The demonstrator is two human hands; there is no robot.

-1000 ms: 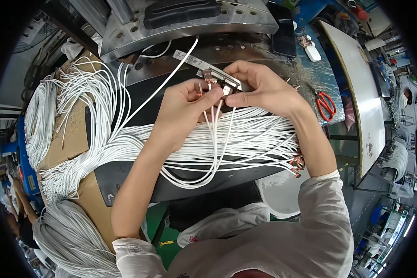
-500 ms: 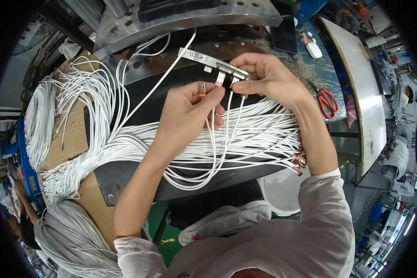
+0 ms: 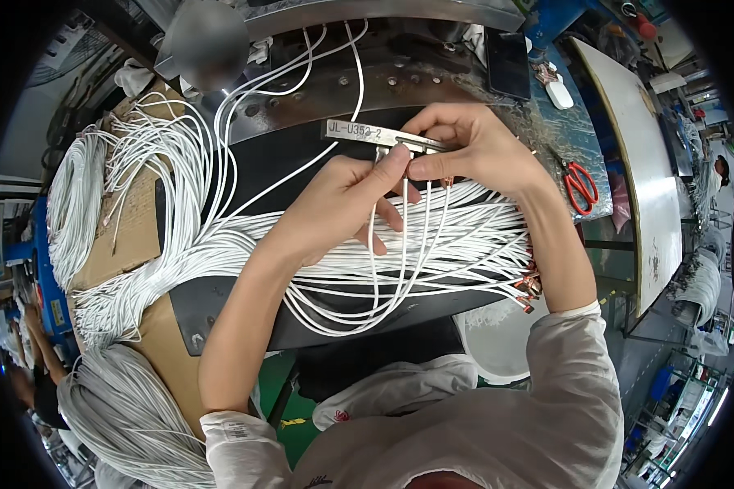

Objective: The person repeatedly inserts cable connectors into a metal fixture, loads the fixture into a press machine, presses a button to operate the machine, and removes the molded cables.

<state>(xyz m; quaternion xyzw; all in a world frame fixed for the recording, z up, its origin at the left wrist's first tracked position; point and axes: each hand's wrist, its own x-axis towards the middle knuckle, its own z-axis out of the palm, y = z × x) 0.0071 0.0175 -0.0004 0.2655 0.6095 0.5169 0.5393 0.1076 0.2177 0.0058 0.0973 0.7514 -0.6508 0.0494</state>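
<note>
Above the cables, my right hand pinches the right end of a flat metal bar with engraved marks. Several white USB cables hang from the bar's lower edge, their plugs mostly covered by my fingers. My left hand is closed beside the bar's middle, its thumb pressed against a plug there and a cable running down by its fingers. Below both hands a thick bundle of white cables lies across the dark worktop, with orange-and-metal plug ends at its right.
A steel machine part stands at the far edge, with cables reaching it. Coiled cables lie at left on cardboard. Red-handled scissors rest at right, near a dark phone-like slab. A white round container sits below the worktop.
My left hand has brought its USB plug up to the bar, and its thumb now presses there. The bar has shifted slightly down and right. At the top, the machine part has moved upward in view.
</note>
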